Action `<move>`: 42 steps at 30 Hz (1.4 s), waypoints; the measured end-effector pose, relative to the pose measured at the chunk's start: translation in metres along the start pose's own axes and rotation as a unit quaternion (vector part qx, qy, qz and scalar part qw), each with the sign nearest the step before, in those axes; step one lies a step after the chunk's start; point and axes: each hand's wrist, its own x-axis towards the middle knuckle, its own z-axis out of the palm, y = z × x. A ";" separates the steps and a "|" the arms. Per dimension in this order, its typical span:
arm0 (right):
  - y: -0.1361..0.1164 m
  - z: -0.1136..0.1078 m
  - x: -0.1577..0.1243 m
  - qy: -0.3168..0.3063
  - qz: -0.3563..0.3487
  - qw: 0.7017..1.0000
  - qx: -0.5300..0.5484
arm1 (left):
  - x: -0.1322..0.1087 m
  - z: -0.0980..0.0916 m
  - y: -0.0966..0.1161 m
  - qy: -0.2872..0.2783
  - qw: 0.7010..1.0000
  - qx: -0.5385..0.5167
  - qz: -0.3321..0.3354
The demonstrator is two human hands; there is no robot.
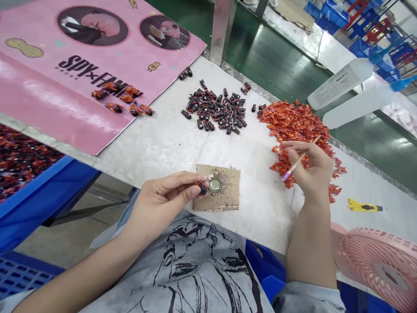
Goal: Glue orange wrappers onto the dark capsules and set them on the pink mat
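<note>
My left hand [164,202] pinches a small dark piece [203,188] just above a round metal lid [214,185], which holds tiny glittering grains. The lid rests on a square of brown cardboard [230,184] strewn with more grains. My right hand [309,167] grips a thin stick [296,164] with a pink tip, close beside a heap of orange foil-like pieces [296,124]. Further up the white table [163,158] lies a loose cluster of dark cylindrical pieces [213,111]. Several orange-and-dark assembled pieces [120,98] sit on a pink printed board [65,108].
A blue bin [19,167] of dark-orange pieces stands at the left. A yellow utility knife [363,206] and a pink fan [379,265] lie to the right. Two white plastic bottles [345,91] hang at upper right, with blue crates [368,30] beyond.
</note>
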 end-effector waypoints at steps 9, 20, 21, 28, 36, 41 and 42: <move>0.028 0.022 0.014 -0.101 0.002 0.979 -0.175 | 0.003 0.005 0.006 -0.040 0.990 -0.105 -0.084; -0.089 0.038 -0.025 -0.118 0.067 0.935 0.327 | 0.003 0.012 0.007 -0.123 0.957 -0.250 -0.085; -0.097 0.040 -0.028 -0.142 0.069 0.925 0.346 | 0.004 0.014 0.007 -0.125 0.955 -0.255 -0.085; -0.108 0.045 -0.039 -0.100 0.017 0.971 0.218 | 0.004 0.028 0.007 -0.094 0.961 -0.241 -0.100; -0.108 0.049 -0.041 -0.048 -0.128 0.990 0.029 | 0.003 0.037 0.009 -0.026 0.948 -0.291 -0.128; -0.108 0.049 -0.044 -0.041 -0.067 0.989 0.124 | 0.000 0.037 0.013 -0.034 0.955 -0.281 -0.093; -0.109 0.049 -0.045 -0.040 -0.047 0.987 0.147 | -0.001 0.038 0.014 -0.028 0.960 -0.268 -0.070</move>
